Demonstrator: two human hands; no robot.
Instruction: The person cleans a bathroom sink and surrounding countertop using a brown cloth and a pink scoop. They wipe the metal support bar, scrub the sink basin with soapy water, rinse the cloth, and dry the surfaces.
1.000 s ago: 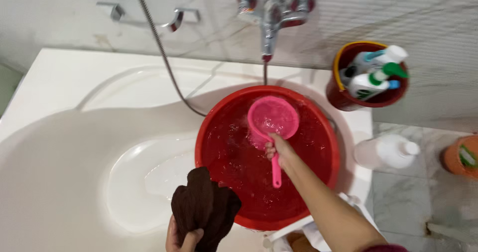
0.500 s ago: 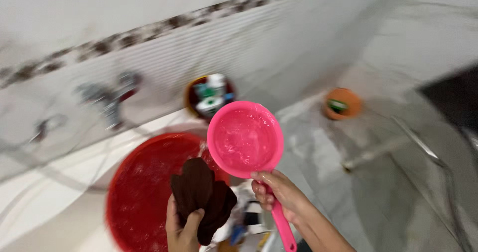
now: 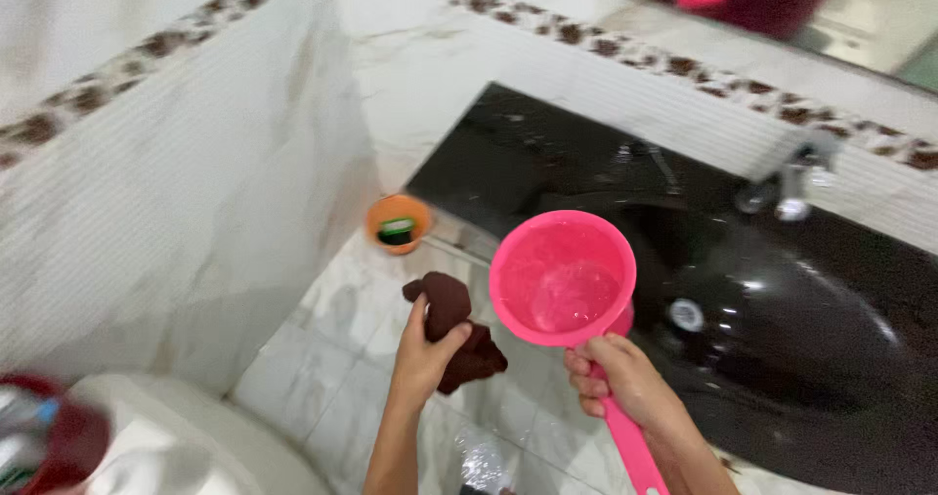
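Observation:
My right hand [image 3: 625, 378] grips the handle of a pink plastic scoop [image 3: 565, 276] with water in its bowl, held level over the near edge of a black sink basin [image 3: 782, 309]. My left hand [image 3: 422, 353] holds a dark brown cloth [image 3: 459, 329] bunched up, just left of the scoop and above the tiled floor.
A chrome tap [image 3: 796, 187] stands at the back of the black counter [image 3: 508, 153]. A small orange pot [image 3: 398, 223] sits on the marble floor by the wall corner. A dark red bucket [image 3: 44, 446] with bottles shows at the bottom left beside a white rim [image 3: 195, 436].
The view has swung right from the red tub to the black sink. Both hands moved with it, the scoop lifted out of the tub still holding water, the cloth still gripped.

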